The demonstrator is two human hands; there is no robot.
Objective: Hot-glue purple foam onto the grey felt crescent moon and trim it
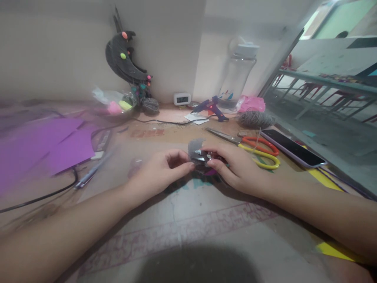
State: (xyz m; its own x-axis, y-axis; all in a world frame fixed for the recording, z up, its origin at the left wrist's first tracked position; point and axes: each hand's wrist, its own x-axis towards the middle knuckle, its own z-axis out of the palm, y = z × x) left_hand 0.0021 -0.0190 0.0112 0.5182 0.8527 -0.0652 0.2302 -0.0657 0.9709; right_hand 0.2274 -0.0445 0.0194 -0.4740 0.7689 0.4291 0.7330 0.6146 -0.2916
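Note:
My left hand (pixel 160 173) and my right hand (pixel 235 167) meet over the middle of the work surface. Both pinch a small dark grey piece of craft material (pixel 198 154), which looks folded and slightly shiny. The left fingers curl in and grip its left edge. My right hand's thumb and fingers close over its right side and hide part of it. A scrap of purple shows under the right fingers.
Scissors (pixel 256 148) with orange and yellow handles lie just right of my hands, beside a phone (pixel 293 147). A glue gun (pixel 209 107), yarn balls, a clear bottle (pixel 239 72) and a bowl (pixel 116 107) stand at the back. Purple sheets (pixel 53 147) and a cable lie at left.

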